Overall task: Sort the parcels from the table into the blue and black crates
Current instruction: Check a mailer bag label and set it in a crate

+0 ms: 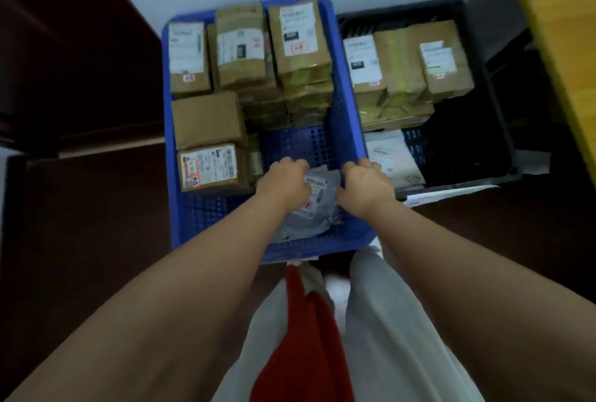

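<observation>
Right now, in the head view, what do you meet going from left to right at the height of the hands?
Labelled cardboard parcel → left hand → grey poly mailer → right hand → white mailer in the black crate.

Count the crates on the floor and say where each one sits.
2. The blue crate sits on the left, where both hands hold a grey parcel. The black crate stands touching its right side, beside the wooden table. None looks hidden.

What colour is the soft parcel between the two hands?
Grey, with a white label; the head view shows the soft parcel.
</observation>
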Motion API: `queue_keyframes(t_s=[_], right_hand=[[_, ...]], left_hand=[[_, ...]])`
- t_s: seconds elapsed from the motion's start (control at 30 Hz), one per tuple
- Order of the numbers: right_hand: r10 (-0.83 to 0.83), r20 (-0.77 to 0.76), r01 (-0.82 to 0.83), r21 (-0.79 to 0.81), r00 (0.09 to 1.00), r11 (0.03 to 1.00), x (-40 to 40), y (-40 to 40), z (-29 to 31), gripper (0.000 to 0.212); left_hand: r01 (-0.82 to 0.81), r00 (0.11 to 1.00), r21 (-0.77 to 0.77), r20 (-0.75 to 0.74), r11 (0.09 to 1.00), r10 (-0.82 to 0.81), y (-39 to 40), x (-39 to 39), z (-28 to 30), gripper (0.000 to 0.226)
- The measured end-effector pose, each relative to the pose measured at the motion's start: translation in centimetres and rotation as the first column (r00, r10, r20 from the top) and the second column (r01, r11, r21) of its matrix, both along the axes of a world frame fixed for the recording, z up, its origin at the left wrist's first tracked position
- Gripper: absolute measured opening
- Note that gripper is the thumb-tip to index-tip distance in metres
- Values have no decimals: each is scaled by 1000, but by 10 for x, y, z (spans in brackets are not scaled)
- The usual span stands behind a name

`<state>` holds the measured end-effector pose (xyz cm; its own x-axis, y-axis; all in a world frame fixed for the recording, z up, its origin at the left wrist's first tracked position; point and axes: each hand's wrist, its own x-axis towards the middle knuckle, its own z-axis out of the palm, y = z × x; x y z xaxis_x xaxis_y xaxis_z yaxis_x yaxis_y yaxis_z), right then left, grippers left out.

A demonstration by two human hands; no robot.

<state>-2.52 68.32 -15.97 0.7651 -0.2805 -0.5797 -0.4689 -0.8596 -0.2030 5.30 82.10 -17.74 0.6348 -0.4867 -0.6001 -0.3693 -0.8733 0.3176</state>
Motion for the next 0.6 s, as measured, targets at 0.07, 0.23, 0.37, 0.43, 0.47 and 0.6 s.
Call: queue_keyframes(t_s=[0.07,0.23,0.37,0.43,0.47,0.6], right_hand=[[-18,45,20,-45,999,999,-5,-15,14,38],[-93,144,111,-119,985,987,-30,-65,48,45],[-149,212,183,-151,966,971,-67,-114,68,41],[-168,240,211,-163,956,964,-91,-144,78,41],[-179,256,226,-166,950,960,-105,-161,82,41],[-246,310,313,-188,918,931,-165,-237,100,43]], left_hand=[[61,996,6,57,998,-61,-17,3,17,45],[210,958,-53,210,976,-195,-77,-7,63,39],[329,914,-19,259,944,-313,-131,-30,87,38],[383,888,-17,280,924,-364,-163,-49,96,39],[408,875,-17,293,913,-386,-181,-60,101,39],[493,825,-50,344,869,-449,-265,-114,120,40]])
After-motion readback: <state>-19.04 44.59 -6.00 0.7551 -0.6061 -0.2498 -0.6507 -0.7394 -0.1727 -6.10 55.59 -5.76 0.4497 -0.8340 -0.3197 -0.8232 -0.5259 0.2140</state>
